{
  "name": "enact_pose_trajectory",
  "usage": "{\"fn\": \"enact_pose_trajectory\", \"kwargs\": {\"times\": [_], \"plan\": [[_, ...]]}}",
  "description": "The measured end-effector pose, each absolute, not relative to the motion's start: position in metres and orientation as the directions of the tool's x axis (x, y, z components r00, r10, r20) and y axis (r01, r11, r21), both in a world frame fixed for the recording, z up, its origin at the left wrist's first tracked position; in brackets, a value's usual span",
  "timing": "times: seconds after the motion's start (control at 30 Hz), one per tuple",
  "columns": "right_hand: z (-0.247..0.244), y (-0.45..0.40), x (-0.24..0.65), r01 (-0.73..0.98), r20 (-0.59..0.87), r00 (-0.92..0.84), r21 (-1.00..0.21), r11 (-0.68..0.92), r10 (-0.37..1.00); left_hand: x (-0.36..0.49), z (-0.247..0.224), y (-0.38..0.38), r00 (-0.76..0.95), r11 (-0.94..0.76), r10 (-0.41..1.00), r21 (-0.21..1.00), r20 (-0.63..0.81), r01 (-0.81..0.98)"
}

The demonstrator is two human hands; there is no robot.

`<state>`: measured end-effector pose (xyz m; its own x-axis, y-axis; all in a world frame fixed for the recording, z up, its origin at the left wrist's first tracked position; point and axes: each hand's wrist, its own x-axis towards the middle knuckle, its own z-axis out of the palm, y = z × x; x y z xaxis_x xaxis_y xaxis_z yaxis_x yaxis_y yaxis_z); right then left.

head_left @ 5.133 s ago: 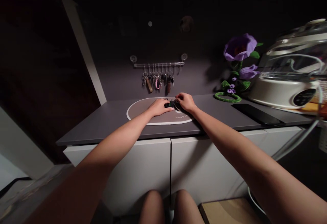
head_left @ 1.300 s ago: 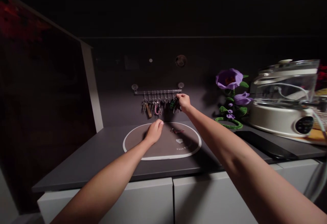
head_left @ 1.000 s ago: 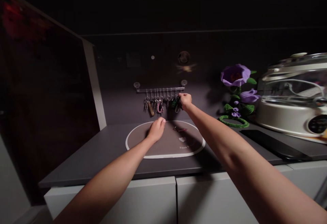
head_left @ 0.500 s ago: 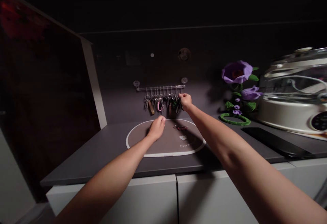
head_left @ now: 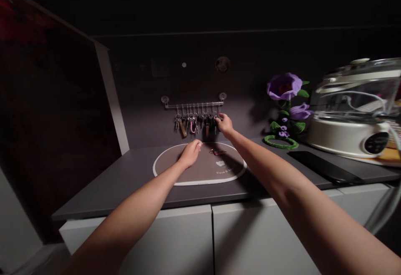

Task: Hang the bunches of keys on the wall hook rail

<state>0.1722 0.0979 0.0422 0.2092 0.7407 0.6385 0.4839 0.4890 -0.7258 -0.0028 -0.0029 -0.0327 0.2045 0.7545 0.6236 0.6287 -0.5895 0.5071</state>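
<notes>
A clear hook rail [head_left: 194,105] is fixed to the dark wall, with several bunches of keys hanging from it. Among them are a brown fob [head_left: 183,129] and a pink carabiner [head_left: 192,128]. My right hand [head_left: 225,125] is at the rail's right end, its fingers closed at the last bunch of keys [head_left: 215,125], which they partly hide. Lower down, my left hand [head_left: 191,153] is curled closed above the brown oval mat [head_left: 169,168]; whatever is inside it is hidden. A small reddish keychain with a ring [head_left: 219,152] lies on the mat between the hands.
To the right on the dark counter [head_left: 119,183] stand a purple fabric flower [head_left: 284,87] with a green ring base and a white appliance [head_left: 341,135] with a clear top. A flat black object [head_left: 324,166] lies before them. White cabinet doors [head_left: 175,237] are below.
The view has shifted slightly. My right hand has dipped a little at the right-end keys, and its fingers have changed position. My left hand stays curled over the mat.
</notes>
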Motion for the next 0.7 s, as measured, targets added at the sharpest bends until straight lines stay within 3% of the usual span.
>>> {"fn": "enact_pose_trajectory", "kwargs": {"times": [0.17,0.3,0.5,0.7], "plan": [[0.032,0.076,0.173,0.608,0.698,0.211,-0.642,0.468,0.684,-0.002,-0.035,-0.001,0.243,-0.593,0.763,0.5,0.599,0.631],[0.019,0.059,0.172,0.586,0.692,0.136,-0.633,0.506,0.709,-0.001,-0.034,-0.003,0.281,-0.596,0.769,0.485,0.575,0.64],[-0.006,0.034,0.175,0.567,0.582,-0.034,-0.659,0.495,0.813,-0.001,-0.031,-0.007,0.352,-0.617,0.767,0.463,0.537,0.637],[-0.021,0.017,0.182,0.739,0.471,-0.187,-0.511,0.439,0.862,-0.001,-0.031,-0.007,0.365,-0.605,0.775,0.44,0.516,0.663]]}}
